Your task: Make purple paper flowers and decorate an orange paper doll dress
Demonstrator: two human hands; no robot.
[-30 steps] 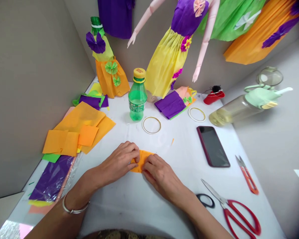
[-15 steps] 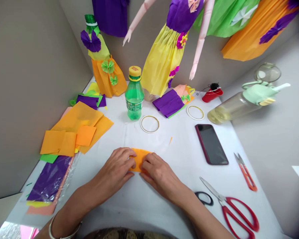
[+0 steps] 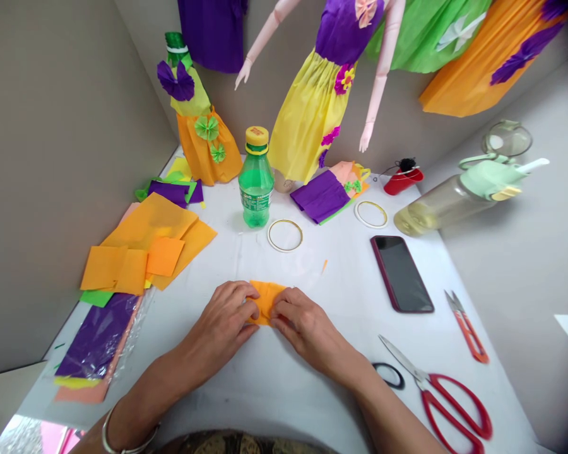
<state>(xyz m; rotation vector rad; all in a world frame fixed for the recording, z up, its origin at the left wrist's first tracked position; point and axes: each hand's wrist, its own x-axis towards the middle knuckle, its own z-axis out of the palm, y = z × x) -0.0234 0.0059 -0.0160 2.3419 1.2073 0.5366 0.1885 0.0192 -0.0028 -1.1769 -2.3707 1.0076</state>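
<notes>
A small orange piece of thin fabric or crepe-like paper (image 3: 266, 297) lies on the white table between my two hands, creased across its middle. My left hand (image 3: 230, 312) grips its left end, with thumb and fingers bent around the edge. On its right end, my right hand (image 3: 301, 318) pinches with curled fingers. The outer ends of the orange piece are hidden under my fingers. Just beyond my hands lies a white-and-gold ring of double-sided tape (image 3: 284, 250), near a green bottle with a yellow cap (image 3: 256, 189).
Orange sheets (image 3: 146, 217) and a plastic-wrapped purple pack (image 3: 98, 337) lie at left. At right are a phone (image 3: 402, 274), red-handled scissors (image 3: 459, 403), thread snips (image 3: 467, 328) and a tilted water bottle (image 3: 454, 195). Behind stand a doll in a yellow skirt (image 3: 307, 120) and a dressed bottle (image 3: 206, 142).
My right hand has shifted slightly, its fingers curling closer on the orange piece. That piece now looks more creased and a little narrower between my hands. My left hand stays nearly still.
</notes>
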